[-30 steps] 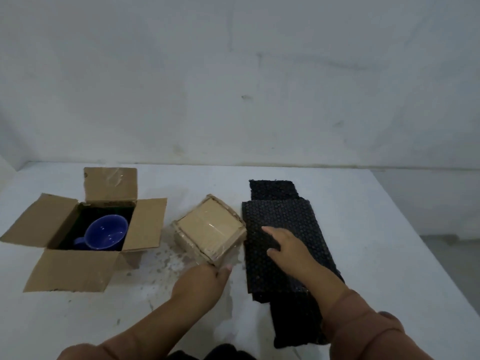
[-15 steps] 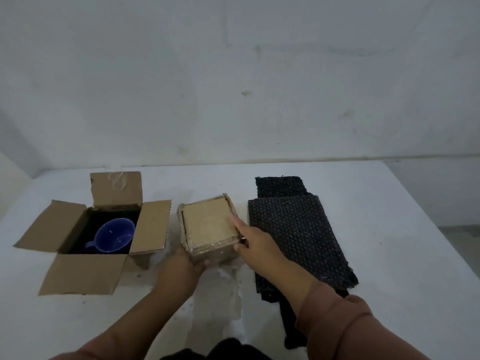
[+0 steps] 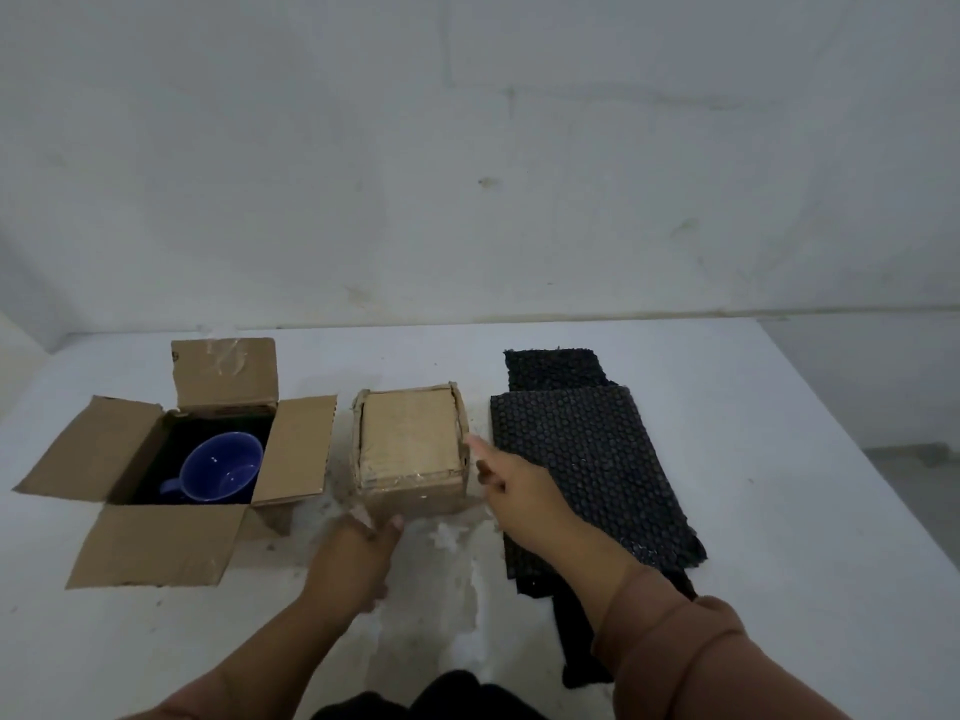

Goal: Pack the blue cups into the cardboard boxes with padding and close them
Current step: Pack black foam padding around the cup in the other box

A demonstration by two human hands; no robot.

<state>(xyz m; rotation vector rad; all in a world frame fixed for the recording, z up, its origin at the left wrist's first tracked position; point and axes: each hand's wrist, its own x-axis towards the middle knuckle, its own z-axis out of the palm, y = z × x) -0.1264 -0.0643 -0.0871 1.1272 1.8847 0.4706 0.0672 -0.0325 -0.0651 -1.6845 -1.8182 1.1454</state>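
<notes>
Both grips are loose and hold nothing. The left hand is at the near side of the closed box, and the right hand touches its right side. A hard push could bump it into the open box, where the blue cup sits uncovered. Black padding lies on the right. The white counter looks scuffed, with a bare grey wall behind.
</notes>
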